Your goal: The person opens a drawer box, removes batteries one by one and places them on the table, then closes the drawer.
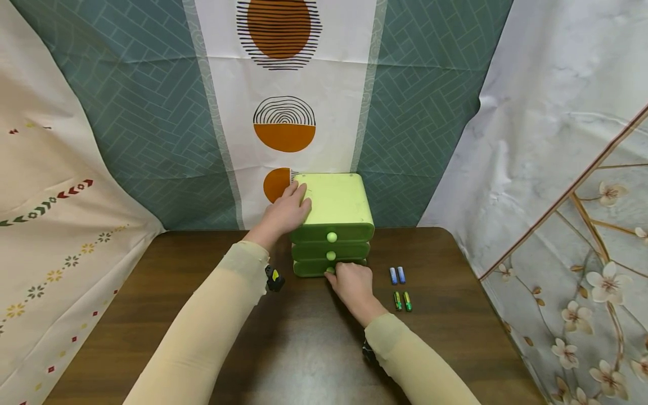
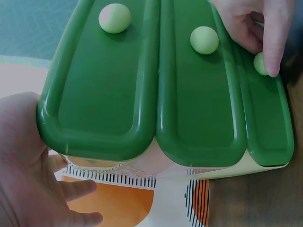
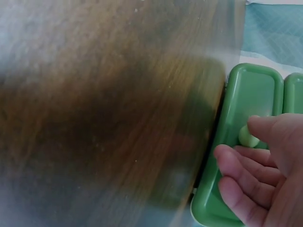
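Observation:
A small three-drawer cabinet [image 1: 336, 197] with a pale green top and darker green drawer fronts stands against the back cloth. All three drawers look closed. My left hand [image 1: 287, 212] rests on the left edge of its top, fingers spread, the thumb toward the front. Down at the bottom drawer [image 3: 258, 90], my right hand [image 1: 354, 284] pinches the round pale green knob [image 3: 247, 137] between thumb and fingers. The upper knob [image 2: 114, 18] and middle knob [image 2: 204, 40] are untouched.
Two blue-and-white batteries [image 1: 393, 275] lie right of the cabinet on the dark wooden table [image 1: 212, 315]. Nearer the front lie two green batteries [image 1: 407, 301]. Patterned cloths [image 1: 425, 112] hang behind and along both sides.

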Action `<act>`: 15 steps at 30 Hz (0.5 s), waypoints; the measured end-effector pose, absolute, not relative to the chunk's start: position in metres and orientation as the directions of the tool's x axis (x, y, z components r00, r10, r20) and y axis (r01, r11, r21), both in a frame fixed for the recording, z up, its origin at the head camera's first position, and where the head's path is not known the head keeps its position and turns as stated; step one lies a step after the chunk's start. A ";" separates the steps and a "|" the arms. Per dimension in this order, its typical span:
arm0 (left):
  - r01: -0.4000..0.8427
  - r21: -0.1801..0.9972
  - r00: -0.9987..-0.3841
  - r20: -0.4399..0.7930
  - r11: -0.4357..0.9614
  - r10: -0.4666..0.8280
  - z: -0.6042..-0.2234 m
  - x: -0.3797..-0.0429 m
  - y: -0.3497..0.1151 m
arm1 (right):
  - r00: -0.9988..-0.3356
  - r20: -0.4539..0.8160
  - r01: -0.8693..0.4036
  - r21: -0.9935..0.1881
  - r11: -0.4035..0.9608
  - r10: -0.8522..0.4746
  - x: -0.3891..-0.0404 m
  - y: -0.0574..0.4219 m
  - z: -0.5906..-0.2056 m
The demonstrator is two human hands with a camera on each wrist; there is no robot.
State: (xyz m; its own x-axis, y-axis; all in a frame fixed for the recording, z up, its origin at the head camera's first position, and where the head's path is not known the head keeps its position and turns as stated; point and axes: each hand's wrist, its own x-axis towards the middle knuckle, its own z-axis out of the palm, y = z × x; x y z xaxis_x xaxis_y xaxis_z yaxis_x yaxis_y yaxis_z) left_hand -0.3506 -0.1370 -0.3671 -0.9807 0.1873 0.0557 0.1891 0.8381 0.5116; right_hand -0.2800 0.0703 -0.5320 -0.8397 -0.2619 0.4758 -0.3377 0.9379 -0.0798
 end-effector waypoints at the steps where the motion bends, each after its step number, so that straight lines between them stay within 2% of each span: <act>1: 0.189 0.513 -0.981 0.056 0.837 0.187 -0.367 -0.351 -0.137 | -0.839 0.477 -0.337 -0.080 0.938 -0.261 -0.280 0.070 -0.532; 15: 0.194 0.524 -0.980 0.058 0.829 0.193 -0.366 -0.349 -0.137 | -0.822 0.506 -0.340 -0.065 0.938 -0.263 -0.277 0.067 -0.534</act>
State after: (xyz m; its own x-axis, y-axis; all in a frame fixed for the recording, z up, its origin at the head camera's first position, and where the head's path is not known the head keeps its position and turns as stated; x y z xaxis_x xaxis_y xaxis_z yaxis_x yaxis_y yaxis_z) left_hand -0.3494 -0.1366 -0.3664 -0.9795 0.1928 0.0577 0.1941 0.8294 0.5238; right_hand -0.2766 0.0668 -0.5341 -0.8216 -0.2626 0.5060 -0.3401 0.9381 -0.0653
